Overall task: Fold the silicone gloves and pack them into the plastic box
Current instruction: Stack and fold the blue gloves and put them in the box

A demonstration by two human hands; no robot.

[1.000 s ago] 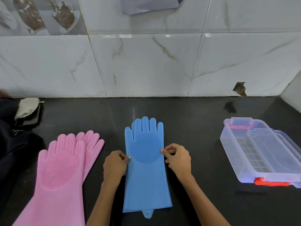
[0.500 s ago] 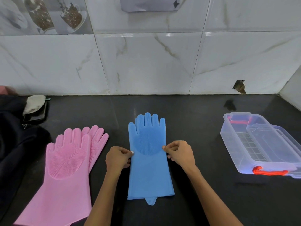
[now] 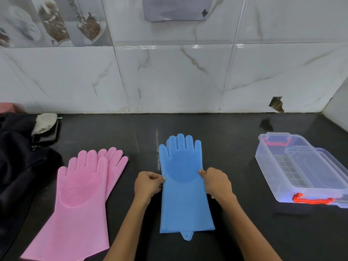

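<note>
A blue silicone glove (image 3: 183,196) lies flat on the black counter, fingers pointing to the wall and its bristled palm patch facing up. My left hand (image 3: 147,184) pinches the glove's left edge at mid-length. My right hand (image 3: 216,182) pinches the right edge at the same height. Two pink silicone gloves (image 3: 79,200) lie stacked to the left, palm up. An open clear plastic box (image 3: 278,178) with red latches stands at the right, its lid lying in or against it.
Dark cloth (image 3: 20,166) is bunched at the left edge, with a whitish rag (image 3: 44,124) on a dark tray behind it. A marble tiled wall (image 3: 169,78) closes off the back of the black counter (image 3: 235,232).
Both hands keep their pinch on the blue glove's edges at mid-length. The glove lies flat as before; the view has shifted slightly.
</note>
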